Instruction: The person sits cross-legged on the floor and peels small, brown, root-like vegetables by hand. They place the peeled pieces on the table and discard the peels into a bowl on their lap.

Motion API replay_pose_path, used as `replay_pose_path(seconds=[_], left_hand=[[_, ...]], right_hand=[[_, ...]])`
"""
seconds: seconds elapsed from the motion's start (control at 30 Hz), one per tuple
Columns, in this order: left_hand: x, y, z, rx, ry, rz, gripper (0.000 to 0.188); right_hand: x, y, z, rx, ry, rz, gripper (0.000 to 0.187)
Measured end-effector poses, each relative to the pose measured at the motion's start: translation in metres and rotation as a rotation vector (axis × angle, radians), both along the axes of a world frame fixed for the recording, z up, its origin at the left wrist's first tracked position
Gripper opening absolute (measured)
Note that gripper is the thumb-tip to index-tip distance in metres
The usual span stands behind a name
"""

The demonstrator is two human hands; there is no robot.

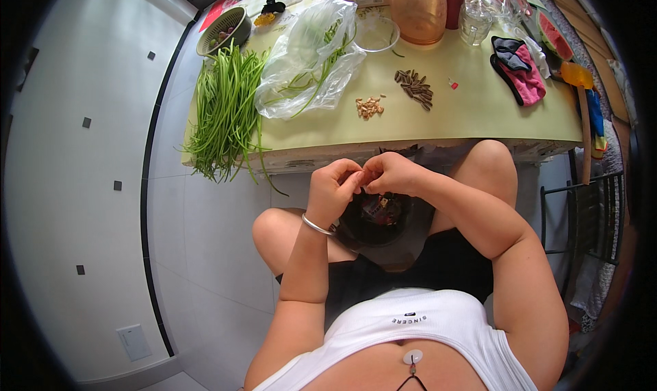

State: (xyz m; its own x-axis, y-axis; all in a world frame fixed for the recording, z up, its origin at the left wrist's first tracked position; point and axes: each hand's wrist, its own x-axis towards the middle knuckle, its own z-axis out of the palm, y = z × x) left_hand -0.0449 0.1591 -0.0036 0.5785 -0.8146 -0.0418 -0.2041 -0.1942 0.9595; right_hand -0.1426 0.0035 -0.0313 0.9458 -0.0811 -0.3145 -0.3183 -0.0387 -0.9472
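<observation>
Grey tiled floor [212, 254], left of centre in frame. Left hand [331, 187] and right hand [395, 173] at frame centre: thumbs and forefingers drawn into closed pinches, fingertips meeting. Any item between fingertips: too small to tell. Black bin [350, 233] directly below the hands, dark contents inside. Yellow-topped table [479, 125] across upper frame. Near front edge, upper centre: small heap of pale kernels [369, 108]; dark elongated seeds [415, 88] in a second heap to the right, apart from the first. Long green stems [226, 110] at upper left, overhanging the edge; clear plastic bag [291, 69] beside the stems, some greens inside. Pink-and-grey cloth [525, 80] at upper right. Farther back: clear bowl [375, 50], amber vessel [417, 11], dark green basket [241, 34]. White wall [75, 186] at far left of frame, small dark squares [118, 186] spaced across.
</observation>
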Motion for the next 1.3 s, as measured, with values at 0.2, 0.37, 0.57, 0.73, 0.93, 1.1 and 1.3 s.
replay_pose_path(seconds=[0.2,0.37,0.57,0.73,0.93,1.1,1.3], left_hand=[[-0.004,-0.001,0.007,-0.038,0.077,0.118,0.007],[-0.006,-0.002,0.002,-0.062,-0.19,0.16,0.007],[-0.003,0.004,-0.012,0.188,-0.577,-0.074,0.009],[-0.012,-0.003,-0.014,0.367,-0.66,-0.133,0.009],[-0.015,-0.003,-0.024,0.371,-0.654,-0.174,0.012],[-0.021,-0.008,-0.016,0.285,-0.594,-0.138,0.011],[-0.018,-0.01,-0.016,0.231,-0.628,-0.156,0.016]], right_hand=[[0.003,-0.009,0.004,0.367,0.066,-0.093,0.017],[0.004,-0.013,0.012,0.351,0.069,-0.14,0.009],[0.013,-0.034,0.017,-0.515,-0.434,-0.613,0.012],[0.025,-0.051,0.012,-0.883,-0.368,-0.67,0.009],[0.021,-0.082,0.017,-1.044,-0.27,-0.881,0.007],[0.018,-0.085,0.014,-1.122,-0.134,-0.793,0.011],[0.025,-0.091,0.004,-1.205,-0.106,-0.832,0.01]])
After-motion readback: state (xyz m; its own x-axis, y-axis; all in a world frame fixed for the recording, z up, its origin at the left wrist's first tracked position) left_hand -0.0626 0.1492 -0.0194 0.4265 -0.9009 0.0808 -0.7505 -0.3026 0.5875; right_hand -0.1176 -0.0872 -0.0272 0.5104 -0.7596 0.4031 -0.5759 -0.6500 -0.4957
